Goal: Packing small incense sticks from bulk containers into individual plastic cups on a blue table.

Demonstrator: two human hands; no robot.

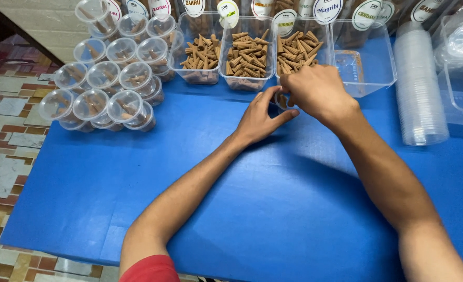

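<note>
both hands meet on a small clear cup on the blue table, just before the trays of brown incense cones. left hand cradles it; right hand pinches over its top. squeezed unevenly, the thin cup could tip and spill its cones.

Small clear plastic cup, brown incense cones inside, upright on blue table, mostly hidden by fingers, at twelve o'clock of centre

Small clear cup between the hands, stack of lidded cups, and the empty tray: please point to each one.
Small clear cup [282,100], head view, its visible left wall.
Stack of lidded cups [106,75], head view, a middle lid.
Empty tray [383,62], head view, right wall.
</note>
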